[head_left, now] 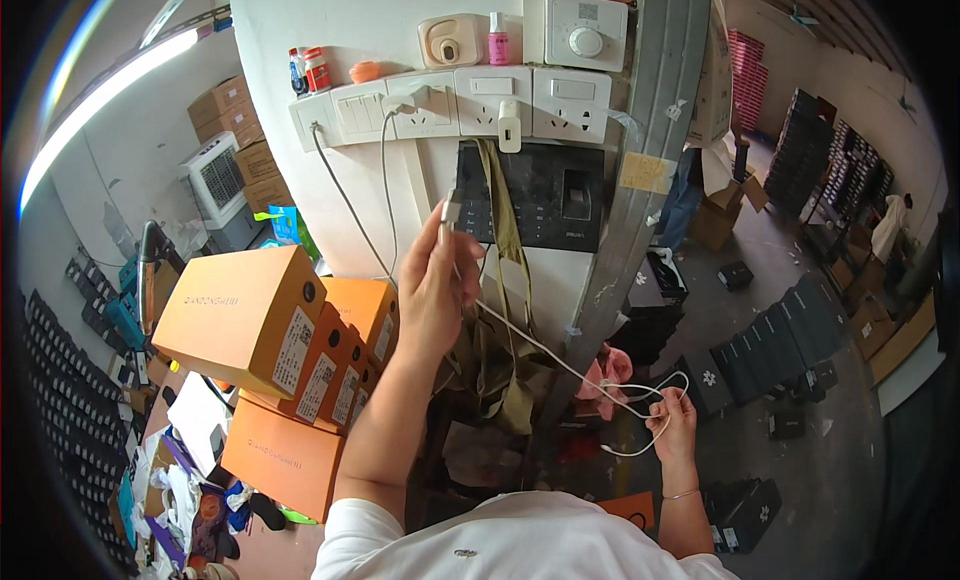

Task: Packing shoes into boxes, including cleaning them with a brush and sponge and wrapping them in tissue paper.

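My left hand (435,290) is raised in front of the wall, its fingers pinched on the USB plug (452,212) of a white charging cable. From there the cable (560,361) runs down to the right, to my right hand (674,425). That hand is closed on loose loops of the same cable, and the thin free end hangs beside it. Above and to the right of the plug, apart from it, a white USB charger (510,127) sits in a wall socket. A dark wall-mounted keypad panel (575,205) is just behind my left hand.
Orange shoeboxes (235,315) are stacked close to my left arm. An olive strap (500,210) hangs over the panel. Sockets (425,105) with plugged-in cords line the wall, small items standing on top. A grey metal post (625,170) rises at right; dark boxes (770,335) lie beyond.
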Demonstrator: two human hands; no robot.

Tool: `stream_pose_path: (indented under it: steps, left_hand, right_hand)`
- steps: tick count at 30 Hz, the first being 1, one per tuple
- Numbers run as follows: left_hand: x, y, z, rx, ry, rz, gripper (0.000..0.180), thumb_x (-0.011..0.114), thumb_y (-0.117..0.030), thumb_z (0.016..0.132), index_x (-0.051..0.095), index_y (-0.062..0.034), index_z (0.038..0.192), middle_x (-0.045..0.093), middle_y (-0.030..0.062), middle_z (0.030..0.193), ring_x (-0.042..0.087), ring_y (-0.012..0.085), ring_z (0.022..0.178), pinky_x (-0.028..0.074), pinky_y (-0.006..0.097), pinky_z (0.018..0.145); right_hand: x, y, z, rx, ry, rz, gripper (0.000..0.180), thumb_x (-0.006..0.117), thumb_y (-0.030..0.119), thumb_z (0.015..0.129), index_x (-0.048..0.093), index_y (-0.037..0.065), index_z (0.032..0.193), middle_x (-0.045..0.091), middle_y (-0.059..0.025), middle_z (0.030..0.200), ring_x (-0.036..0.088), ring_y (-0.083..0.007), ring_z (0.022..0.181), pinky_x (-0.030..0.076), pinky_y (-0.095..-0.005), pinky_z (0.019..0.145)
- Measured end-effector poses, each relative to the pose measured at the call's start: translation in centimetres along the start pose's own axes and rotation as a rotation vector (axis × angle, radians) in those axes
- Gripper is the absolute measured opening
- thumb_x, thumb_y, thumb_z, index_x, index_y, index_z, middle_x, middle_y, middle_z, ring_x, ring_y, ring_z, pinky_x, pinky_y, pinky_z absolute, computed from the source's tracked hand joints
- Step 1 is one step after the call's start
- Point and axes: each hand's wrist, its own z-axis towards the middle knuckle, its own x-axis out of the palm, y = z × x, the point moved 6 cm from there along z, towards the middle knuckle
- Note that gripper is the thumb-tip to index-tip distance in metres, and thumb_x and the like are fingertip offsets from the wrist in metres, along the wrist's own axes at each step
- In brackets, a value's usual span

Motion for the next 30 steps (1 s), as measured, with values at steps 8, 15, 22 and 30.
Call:
stream_pose_path:
  steps: [8,15,22,30]
  left_hand:
    - [1.9,-1.8,5.6,0.279,-0.193,0.806,0.022,0.062,-0.019,0.091,0.066,0.0032,0.091,0.053,0.0017,0.059,0.046,0.0063,0.055,0.039,0.024,0.052]
    - [4.7,-3.4,7.2,0.327,-0.188,1.084,0.017,0.061,-0.013,0.085,0.064,0.0032,0.082,0.055,0.0086,0.06,0.048,0.0113,0.054,0.041,0.028,0.054]
    - [5.9,-4.4,7.7,0.348,-0.173,1.263,0.018,0.062,-0.015,0.08,0.064,0.0028,0.077,0.059,0.0137,0.063,0.056,0.0217,0.055,0.046,0.033,0.057]
    - [8.3,-5.3,8.5,0.335,-0.077,1.59,0.025,0.059,-0.02,0.079,0.059,0.0041,0.071,0.053,0.0141,0.058,0.05,0.0226,0.054,0.043,0.035,0.055]
  right_hand:
    - [5.4,1.1,1.4,-0.108,0.304,-0.215,0.013,0.057,0.015,0.095,0.057,0.003,0.09,0.054,-0.0015,0.064,0.053,-0.0089,0.056,0.044,-0.0216,0.049]
    - [7.9,2.3,2.5,-0.183,0.535,-0.43,0.012,0.055,0.011,0.096,0.059,0.0,0.093,0.053,-0.0018,0.064,0.053,-0.0081,0.057,0.046,-0.0214,0.052]
    - [7.3,2.0,4.1,-0.122,0.592,-0.466,0.015,0.058,0.014,0.095,0.061,0.0,0.091,0.057,-0.0019,0.065,0.054,-0.0072,0.056,0.046,-0.0206,0.053]
    - [7.0,1.0,5.4,-0.041,0.68,-0.471,0.012,0.06,0.012,0.094,0.06,0.0,0.093,0.058,-0.0003,0.067,0.054,-0.0054,0.058,0.045,-0.0193,0.053]
